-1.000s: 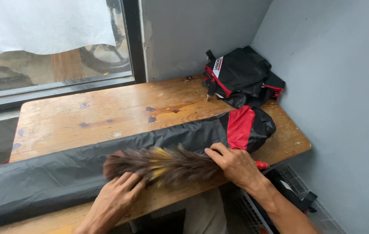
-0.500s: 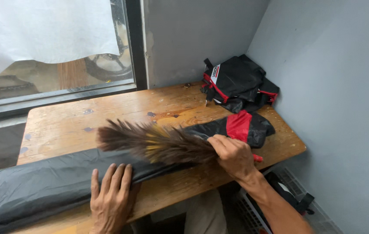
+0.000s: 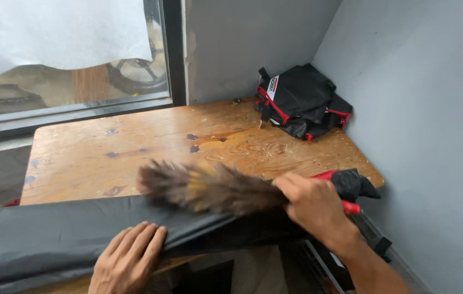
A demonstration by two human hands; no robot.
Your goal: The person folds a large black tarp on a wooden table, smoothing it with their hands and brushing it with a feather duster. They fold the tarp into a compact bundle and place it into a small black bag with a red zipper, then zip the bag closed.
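Wooden table (image 3: 133, 147), long black cover (image 3: 41, 239), folded black-red bag (image 3: 299, 100)

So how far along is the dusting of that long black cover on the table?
In hand: the right hand holds the feather duster over the middle of the long black cover, while the left hand presses the cover flat at the table's near edge. Done: nothing visibly marks any part as finished. Left: the stretch running leftward; the folded black and red bundle sits untouched in the corner.

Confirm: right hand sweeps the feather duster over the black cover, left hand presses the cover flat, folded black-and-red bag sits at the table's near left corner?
Not quite. The head view shows the folded black-and-red bag at the table's far right corner, against the wall. The rest holds: right hand, feather duster, left hand, black cover.
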